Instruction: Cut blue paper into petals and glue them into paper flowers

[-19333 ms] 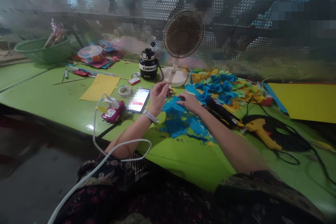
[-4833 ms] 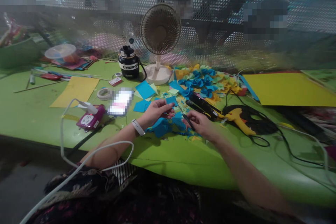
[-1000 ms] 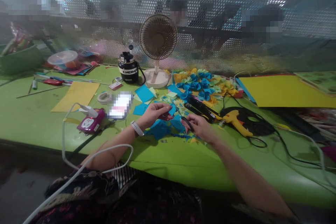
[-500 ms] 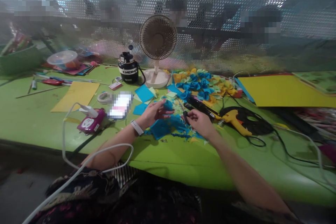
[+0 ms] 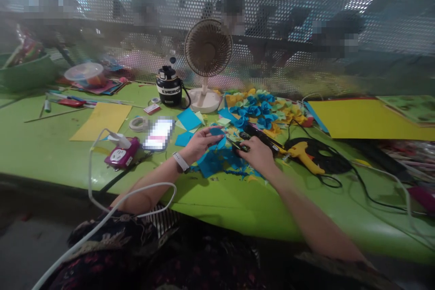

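My left hand [image 5: 202,141], with a white watch band [image 5: 180,162] on its wrist, pinches a small piece of blue paper [image 5: 217,132]. My right hand [image 5: 257,154] is shut on a small pair of black-handled scissors [image 5: 239,146], whose blades are partly hidden by the fingers. Both hands hover close together above a heap of blue paper scraps [image 5: 217,164]. Just past my right hand lies a black heated tool [image 5: 261,137]. Beyond that spreads a mass of blue, yellow and green paper flowers [image 5: 260,109].
A yellow glue gun [image 5: 304,156] with black cord sits to the right, beside a large yellow sheet [image 5: 363,120]. Left of my hands are a blurred phone [image 5: 159,134], a pink power socket [image 5: 122,154], tape [image 5: 138,123] and a yellow card [image 5: 101,122]. A fan [image 5: 207,50] stands behind.
My right hand has moved left and down, bringing the scissors nearer the blue piece in my left hand. My left hand has opened its fingers slightly around that piece.
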`<state>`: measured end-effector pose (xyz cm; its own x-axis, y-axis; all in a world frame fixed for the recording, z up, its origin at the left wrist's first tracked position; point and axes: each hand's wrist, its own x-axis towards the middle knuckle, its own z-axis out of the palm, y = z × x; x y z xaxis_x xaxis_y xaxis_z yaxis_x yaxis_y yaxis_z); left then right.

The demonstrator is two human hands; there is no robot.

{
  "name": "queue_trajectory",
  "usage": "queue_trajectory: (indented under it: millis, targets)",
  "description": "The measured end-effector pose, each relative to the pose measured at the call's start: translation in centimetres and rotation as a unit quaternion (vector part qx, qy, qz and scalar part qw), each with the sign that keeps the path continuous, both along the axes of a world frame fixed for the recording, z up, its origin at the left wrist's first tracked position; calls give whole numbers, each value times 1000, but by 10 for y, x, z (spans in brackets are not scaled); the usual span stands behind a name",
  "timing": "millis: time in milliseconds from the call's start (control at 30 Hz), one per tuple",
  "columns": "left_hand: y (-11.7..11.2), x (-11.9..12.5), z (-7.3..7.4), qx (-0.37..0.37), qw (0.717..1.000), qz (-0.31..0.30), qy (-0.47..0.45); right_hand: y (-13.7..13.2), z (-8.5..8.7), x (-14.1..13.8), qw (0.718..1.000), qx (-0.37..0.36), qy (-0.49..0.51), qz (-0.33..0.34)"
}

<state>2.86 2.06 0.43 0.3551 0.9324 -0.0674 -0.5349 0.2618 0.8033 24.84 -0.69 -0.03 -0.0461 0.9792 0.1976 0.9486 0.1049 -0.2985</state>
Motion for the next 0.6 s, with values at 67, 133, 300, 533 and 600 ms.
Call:
queue_trajectory:
  millis: [67, 133, 300, 533, 600]
  targets:
    - [0, 0, 1, 5, 1000, 9, -10, 2, 2, -2, 998, -54, -9, -15]
    - [0, 0, 1, 14, 1000, 19, -13, 5, 3, -2, 996, -91, -3, -23]
    - [1, 0, 3, 14, 998, 57, 5, 9, 2, 7, 993, -111, 29, -6]
    - [3, -2, 9, 15, 991, 132, 24, 4, 25, 10, 993, -110, 18, 35]
    - [2, -2, 9, 19, 991, 131, 36, 2, 33, 2, 990, -92, 94, 45]
